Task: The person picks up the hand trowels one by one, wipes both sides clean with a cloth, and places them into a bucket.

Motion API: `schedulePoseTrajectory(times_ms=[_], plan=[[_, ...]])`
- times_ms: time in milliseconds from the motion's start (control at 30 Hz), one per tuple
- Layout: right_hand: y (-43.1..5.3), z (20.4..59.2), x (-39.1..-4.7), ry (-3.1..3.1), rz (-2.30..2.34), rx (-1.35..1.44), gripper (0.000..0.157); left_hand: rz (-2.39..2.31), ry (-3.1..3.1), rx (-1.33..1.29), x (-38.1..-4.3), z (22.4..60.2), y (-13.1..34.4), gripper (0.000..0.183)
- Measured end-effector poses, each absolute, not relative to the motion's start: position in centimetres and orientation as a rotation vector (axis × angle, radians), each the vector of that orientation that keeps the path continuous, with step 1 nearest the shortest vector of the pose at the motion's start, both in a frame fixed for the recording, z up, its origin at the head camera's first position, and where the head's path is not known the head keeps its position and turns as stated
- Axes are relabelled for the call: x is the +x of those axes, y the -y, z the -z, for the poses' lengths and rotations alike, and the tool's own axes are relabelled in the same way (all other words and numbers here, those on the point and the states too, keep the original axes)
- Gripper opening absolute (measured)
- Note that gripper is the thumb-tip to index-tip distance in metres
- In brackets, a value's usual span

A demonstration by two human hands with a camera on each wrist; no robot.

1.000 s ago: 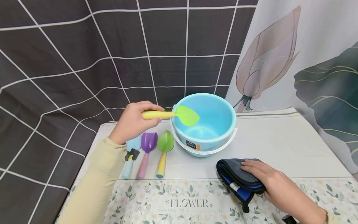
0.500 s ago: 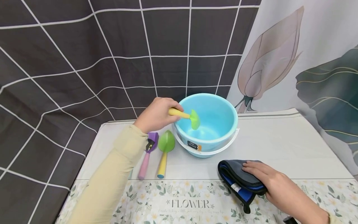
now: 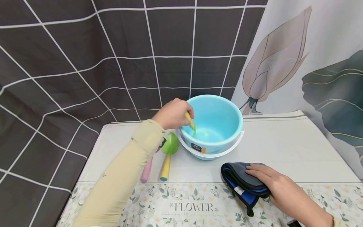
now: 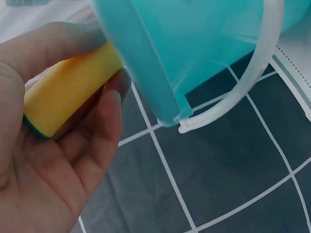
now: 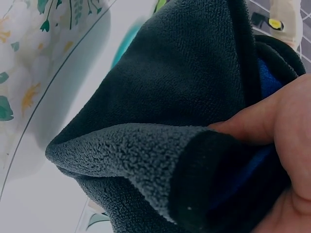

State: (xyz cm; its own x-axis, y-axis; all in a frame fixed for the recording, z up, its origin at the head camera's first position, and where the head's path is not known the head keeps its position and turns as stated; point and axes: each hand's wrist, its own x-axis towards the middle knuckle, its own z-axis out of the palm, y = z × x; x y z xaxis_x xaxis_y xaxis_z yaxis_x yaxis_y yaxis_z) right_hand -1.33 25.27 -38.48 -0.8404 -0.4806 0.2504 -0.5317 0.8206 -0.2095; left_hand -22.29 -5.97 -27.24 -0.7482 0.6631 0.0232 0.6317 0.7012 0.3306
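My left hand (image 3: 175,114) holds a small toy trowel (image 3: 189,118) by its yellow handle, at the left rim of the light blue bucket (image 3: 227,115). The green blade points down inside the bucket and shows almost edge-on. In the left wrist view, thumb and fingers pinch the yellow handle (image 4: 73,92) right beside the bucket's wall (image 4: 146,63). At front right, my right hand (image 3: 279,186) grips a folded grey and blue cloth (image 3: 241,175), fingers over its top. The right wrist view has the thumb pressed into a fold of the cloth (image 5: 184,73).
A green trowel with a yellow handle (image 3: 169,148) and a tool with a pink handle (image 3: 146,170) lie left of the bucket; my sleeve (image 3: 127,167) hides part of the latter. The bucket's white carrying handle (image 3: 221,153) hangs in front. A dark grid curtain (image 3: 127,37) stands behind.
My left hand has moved right to the bucket's rim, turning the trowel from level to blade-down inside it. My sleeve now covers the light blue tool. The right hand stays on the cloth.
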Motion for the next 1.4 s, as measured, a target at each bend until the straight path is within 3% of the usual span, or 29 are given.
schedulePoseTrajectory(times_ms=[467, 767, 1400], plan=[[-25.3, 38.6, -1.2, 2.838, -0.401, 0.774, 0.080, -0.307, -2.775, 1.069, -22.1, 28.4, 5.0, 0.024], [-25.3, 38.6, -1.1, 2.866, -0.395, 0.758, 0.078, -0.389, -2.730, 1.106, -22.6, 28.7, 5.6, 0.008], [-25.6, 38.8, -0.8, 2.857, -0.395, 0.741, 0.076, -0.413, -2.697, 1.254, -21.6, 28.2, 4.9, 0.010]])
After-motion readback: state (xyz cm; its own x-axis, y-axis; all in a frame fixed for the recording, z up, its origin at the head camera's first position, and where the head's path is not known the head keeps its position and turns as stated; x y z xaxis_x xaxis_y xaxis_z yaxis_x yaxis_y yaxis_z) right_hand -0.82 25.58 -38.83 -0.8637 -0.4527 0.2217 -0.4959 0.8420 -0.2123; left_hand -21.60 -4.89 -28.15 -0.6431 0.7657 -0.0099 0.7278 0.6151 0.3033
